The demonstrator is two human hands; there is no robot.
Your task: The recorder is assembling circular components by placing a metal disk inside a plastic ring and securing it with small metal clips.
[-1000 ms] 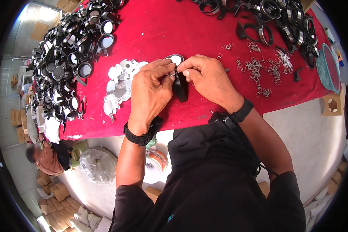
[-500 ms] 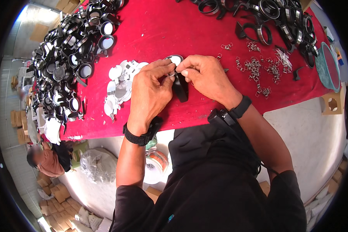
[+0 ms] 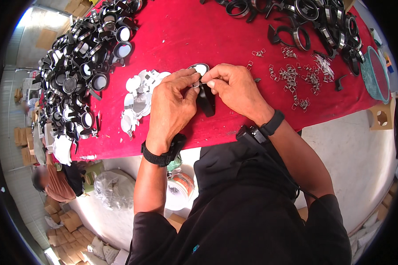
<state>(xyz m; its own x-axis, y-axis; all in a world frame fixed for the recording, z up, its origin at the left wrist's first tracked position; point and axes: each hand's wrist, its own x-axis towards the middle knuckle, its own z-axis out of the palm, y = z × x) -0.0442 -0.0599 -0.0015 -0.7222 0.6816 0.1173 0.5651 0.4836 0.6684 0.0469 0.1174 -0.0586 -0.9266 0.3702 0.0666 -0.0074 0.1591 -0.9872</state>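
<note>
Left hand point(image 3: 172, 106): pinching the black part point(image 3: 205, 100), fingers closed.
Right hand point(image 3: 236, 90): gripping the same part's top, fingers closed.
White discs point(image 3: 137, 99): lying left of the part.
Metal clips point(image 3: 296, 81): lying right of the part.

Bare red cloth point(image 3: 216, 39) ahead; lens discs point(image 3: 137, 99) left, metal clips point(image 3: 298, 81) right.

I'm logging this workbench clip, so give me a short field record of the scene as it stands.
surface: red table cover
left hand: pinching the black round part
right hand: pinching the same part from the other side
left of hands: white round discs
far left: heap of black ring parts
right of hands: small metal clips
far right: teal bowl
</note>
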